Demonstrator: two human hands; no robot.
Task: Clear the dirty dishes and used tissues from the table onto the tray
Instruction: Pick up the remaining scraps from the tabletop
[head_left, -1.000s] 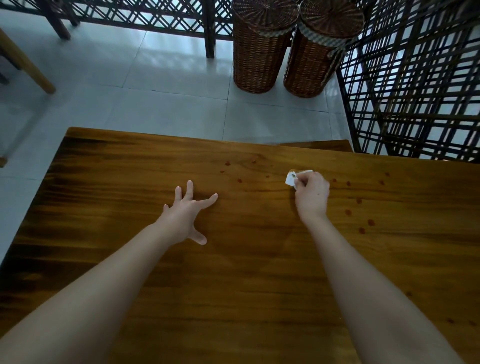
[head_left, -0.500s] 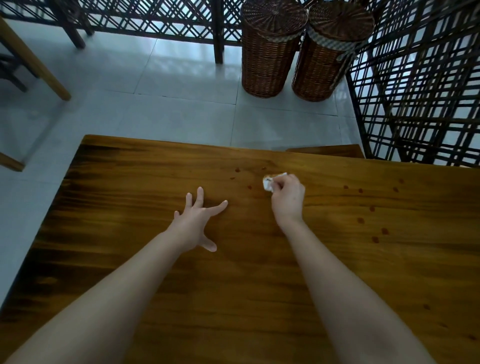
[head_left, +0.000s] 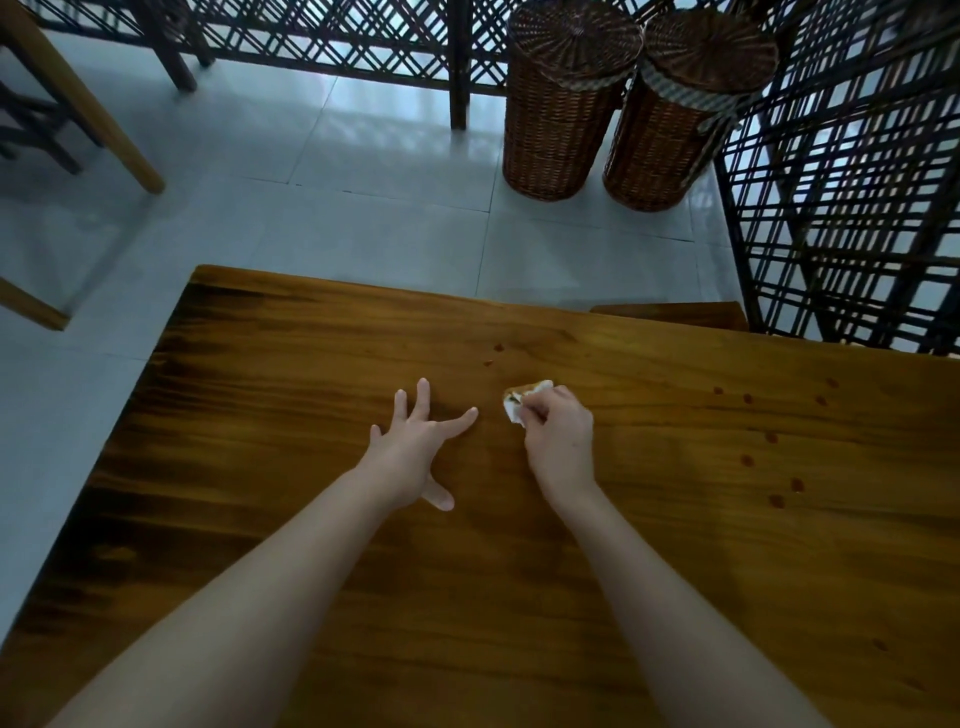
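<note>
Pinching stained tissue (head_left: 521, 406) w/ R hand (head_left: 561, 441), fingers (head_left: 546, 411) curled tight on it, wad poking out past fingertips, prob. for dabbing drops (head_left: 498, 347). Bracing L hand (head_left: 410, 457) flat on table (head_left: 311, 519), 5 fingers splayed apart, prob. steadying lean.

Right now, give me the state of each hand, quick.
Left hand: open, fingers spread on the table.
Right hand: closed, pinching a tissue against the table.
</note>
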